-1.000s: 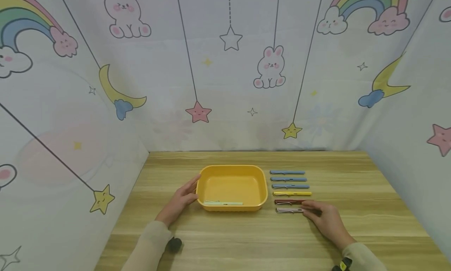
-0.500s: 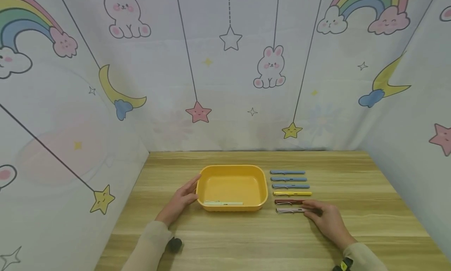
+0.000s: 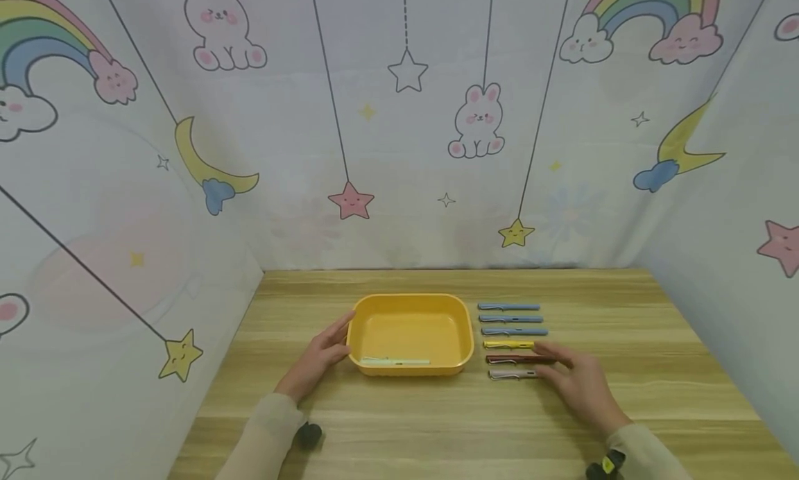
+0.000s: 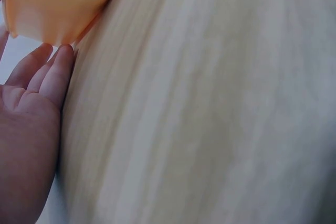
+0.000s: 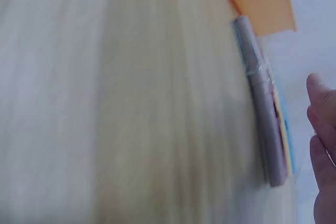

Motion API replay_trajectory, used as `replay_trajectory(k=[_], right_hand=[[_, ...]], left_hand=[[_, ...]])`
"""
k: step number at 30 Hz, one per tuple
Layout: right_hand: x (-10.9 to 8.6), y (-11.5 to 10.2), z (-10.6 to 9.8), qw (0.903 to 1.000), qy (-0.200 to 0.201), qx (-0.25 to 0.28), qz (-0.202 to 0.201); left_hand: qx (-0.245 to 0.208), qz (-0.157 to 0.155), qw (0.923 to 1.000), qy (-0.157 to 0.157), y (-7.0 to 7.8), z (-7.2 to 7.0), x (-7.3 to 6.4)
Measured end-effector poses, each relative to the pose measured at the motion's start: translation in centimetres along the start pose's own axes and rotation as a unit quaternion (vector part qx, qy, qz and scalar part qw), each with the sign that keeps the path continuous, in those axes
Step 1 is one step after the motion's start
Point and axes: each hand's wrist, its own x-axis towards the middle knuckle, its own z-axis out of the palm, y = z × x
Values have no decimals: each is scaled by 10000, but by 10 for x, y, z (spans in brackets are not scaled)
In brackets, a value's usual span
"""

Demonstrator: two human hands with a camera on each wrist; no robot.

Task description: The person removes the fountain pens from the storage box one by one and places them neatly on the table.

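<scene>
My left hand [image 3: 317,358] rests on the left side of a yellow plastic tray [image 3: 412,370], its fingers fairly straight against the wall. In the left wrist view, the fingertips [image 4: 64,56] touch the tray [image 4: 58,9]. A pale green pen [image 3: 399,361] lies inside along the near wall. My right hand [image 3: 583,383] hovers over the right ends of a pale pink pen [image 3: 512,374], a dark red pen [image 3: 514,359] and a yellow pen [image 3: 508,345]. The right wrist view shows this hand [image 5: 326,140] apart from the pink pen [image 5: 265,108], pinching nothing visible.
Three blue pens, the nearest a blue pen [image 3: 513,331], lie in the same column farther back. The wooden table [image 3: 437,431] meets a patterned cloth wall [image 3: 399,237] behind, with more cloth on both sides.
My right hand has lifted a little and its fingers have spread, the index moving back from the dark red pen toward the yellow one. The left hand, tray and pens have stayed put.
</scene>
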Motion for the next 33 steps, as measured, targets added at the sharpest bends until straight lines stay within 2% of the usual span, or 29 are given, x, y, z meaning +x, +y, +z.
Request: replay_trajectory(k=[6, 9, 11, 15, 20, 24, 33], right_hand=[[9, -14, -1, 9946, -352, 881, 422], [13, -21, 0, 9892, -417, 1326, 469], [16, -26, 3, 9874, -430, 1445, 484], [23, -33, 9, 9855, -457, 1601, 314], [33, -40, 19, 9779, -623, 1994, 96], [41, -46, 26, 9707, -749, 2281, 96], [59, -70, 40, 9635, -920, 2515, -14]], left_hand=[[-4, -40, 10000, 49, 0, 1, 0], [40, -50, 10000, 62, 0, 1, 0], [64, -64, 9999, 65, -1, 1, -1], [53, -78, 9999, 92, -1, 1, -1], [62, -101, 9999, 111, -1, 1, 0], [91, -110, 9998, 99, -1, 1, 0], [88, -183, 9997, 135, -2, 0, 2]])
